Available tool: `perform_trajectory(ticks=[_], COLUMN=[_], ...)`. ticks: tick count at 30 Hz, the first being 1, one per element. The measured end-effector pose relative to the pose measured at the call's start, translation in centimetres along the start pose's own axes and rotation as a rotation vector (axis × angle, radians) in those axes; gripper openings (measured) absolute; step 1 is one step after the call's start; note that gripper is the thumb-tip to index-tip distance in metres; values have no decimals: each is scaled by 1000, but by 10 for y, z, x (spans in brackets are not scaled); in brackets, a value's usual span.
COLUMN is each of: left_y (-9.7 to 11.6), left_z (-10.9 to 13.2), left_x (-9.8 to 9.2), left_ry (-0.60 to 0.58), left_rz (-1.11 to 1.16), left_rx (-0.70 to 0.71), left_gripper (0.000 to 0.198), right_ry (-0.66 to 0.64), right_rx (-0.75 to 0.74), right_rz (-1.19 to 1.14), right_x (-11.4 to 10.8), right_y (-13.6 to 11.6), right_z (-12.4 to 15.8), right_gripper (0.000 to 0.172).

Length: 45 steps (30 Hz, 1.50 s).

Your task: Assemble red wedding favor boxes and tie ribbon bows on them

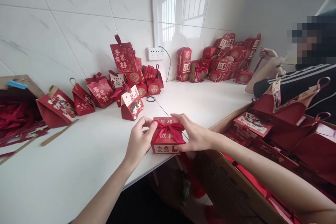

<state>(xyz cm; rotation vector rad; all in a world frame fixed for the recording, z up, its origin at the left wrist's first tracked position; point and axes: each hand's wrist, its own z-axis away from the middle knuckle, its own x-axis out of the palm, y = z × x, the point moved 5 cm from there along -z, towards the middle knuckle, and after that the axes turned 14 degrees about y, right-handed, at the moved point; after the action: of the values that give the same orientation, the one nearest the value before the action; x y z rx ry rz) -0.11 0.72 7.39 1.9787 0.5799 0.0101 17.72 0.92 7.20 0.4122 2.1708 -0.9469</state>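
A red gift box (162,149) with gold characters and a white label panel sits near the front edge of the white table. Across its top lies a dark red ribbon bow (170,128). My left hand (139,140) grips the box's left side, thumb at the bow's left loop. On the other side, my right hand (196,134) curves around the box, fingertips at its top and front right corner. Just behind stands a small box with two cartoon figures (134,104), near a black ring (151,99).
Several red gift boxes (99,91) line the wall at left; more are stacked (223,63) at back right. A cardboard carton (223,175) full of boxes stands at right, beside a person in a dark striped sleeve (275,85). Ribbons (18,119) lie far left, near a wooden stick (59,133).
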Motion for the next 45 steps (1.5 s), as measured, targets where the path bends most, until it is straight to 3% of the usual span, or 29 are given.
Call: perform_trajectory(ticks=[3, 6, 8, 13, 15, 16, 20, 22, 25, 28, 30, 32, 36, 39, 41, 43, 45], left_y=[39, 76, 93, 112, 108, 104, 84, 76, 67, 59, 50, 39, 25, 25, 26, 28, 28], left_z=[30, 69, 85, 95, 91, 89, 76, 72, 73, 90, 105, 115, 123, 123, 122, 122, 122], left_x=[-8, -2, 4, 12, 7, 4, 0, 16, 60, 111, 139, 157, 166, 166, 165, 165, 164], left_ry=[160, 103, 50, 32, 44, 51, -9, -106, -246, -370, -440, -453, -389, -386, -391, -396, -400], left_rz=[53, 50, 73, 174, 254, 299, 373, 306, 157, 100, 74, 56, 44, 16, 4, -8, -18], left_rx=[443, 841, 933, 921, 868, 830, 716, 703, 724, 841, 901, 907, 905, 918, 912, 907, 910], left_gripper=[9, 16, 17, 17, 17, 18, 19, 16, 11, 19, 27, 24, 16, 18, 18, 18, 18], right_ry=[306, 568, 650, 658, 659, 642, 477, 431, 489, 568, 612, 712, 899, 799, 661, 506, 384], right_rx=[-248, -469, -535, -475, -283, -112, 771, 1051, 1197, 1210, 1201, 1152, 925, 901, 921, 912, 896], right_rz=[239, 433, 452, 391, 251, 119, -724, -1117, -1437, -1500, -1446, -1293, -656, -34, 333, 545, 600], right_x=[-14, -33, -44, -61, -72, -79, -89, -90, -95, -100, -107, -123, -172, -192, -192, -181, -169], right_y=[-17, -35, -45, -54, -44, -34, 10, 12, 6, -1, -3, -1, 13, 31, 43, 51, 56], right_z=[15, 36, 48, 67, 72, 75, 105, 126, 152, 172, 187, 205, 247, 281, 299, 311, 319], right_gripper=[88, 75, 73, 72, 74, 73, 51, 46, 41, 40, 38, 38, 60, 77, 81, 82, 83])
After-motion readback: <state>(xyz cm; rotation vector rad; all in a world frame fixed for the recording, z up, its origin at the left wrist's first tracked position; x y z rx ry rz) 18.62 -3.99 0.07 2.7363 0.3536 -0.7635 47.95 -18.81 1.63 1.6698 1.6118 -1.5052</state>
